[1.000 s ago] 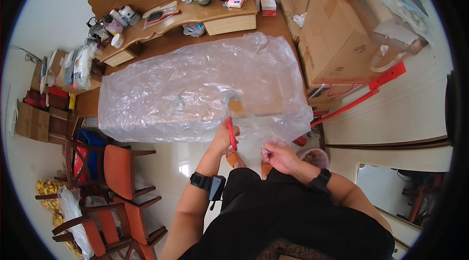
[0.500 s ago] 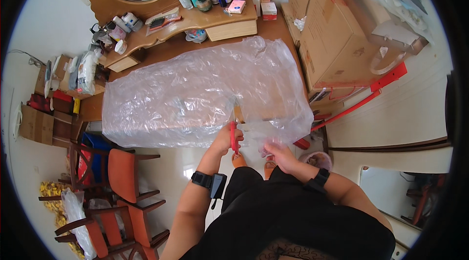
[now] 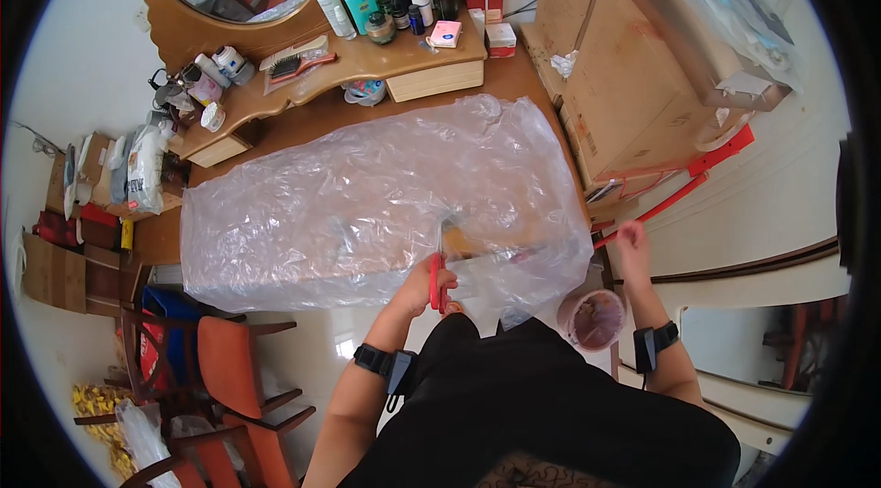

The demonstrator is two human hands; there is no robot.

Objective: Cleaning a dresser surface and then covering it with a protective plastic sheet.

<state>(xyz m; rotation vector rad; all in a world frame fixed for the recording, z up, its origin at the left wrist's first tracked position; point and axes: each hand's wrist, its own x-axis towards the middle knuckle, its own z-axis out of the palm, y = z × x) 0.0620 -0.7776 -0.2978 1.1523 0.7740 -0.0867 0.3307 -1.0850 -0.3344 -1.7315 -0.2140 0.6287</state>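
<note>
A large sheet of clear plastic film (image 3: 275,222) lies crumpled over the wooden dressing table, its front edge hanging over the near side. My left hand (image 3: 424,286) is closed around the red handles of a pair of scissors (image 3: 436,279). The scissor blades point away from me, at a slit in the film where bare brown wood shows. Out to the right, beyond the film's edge, my right hand (image 3: 633,249) is raised near a red bar. Its fingers look bent but are smeared, so I cannot tell whether they hold anything.
Bottles and small boxes crowd the dressing table shelf (image 3: 367,57) below a mirror. Large cardboard boxes (image 3: 633,94) stand at the right, with a red bar (image 3: 661,204) beside them. A pink waste bin (image 3: 592,318) sits below my right hand. Orange-seated chairs (image 3: 229,369) are stacked at left.
My right hand has let go of the film's near edge and swung right, above the bin. My left hand stays at the slit with the scissors. The view has tilted slightly.
</note>
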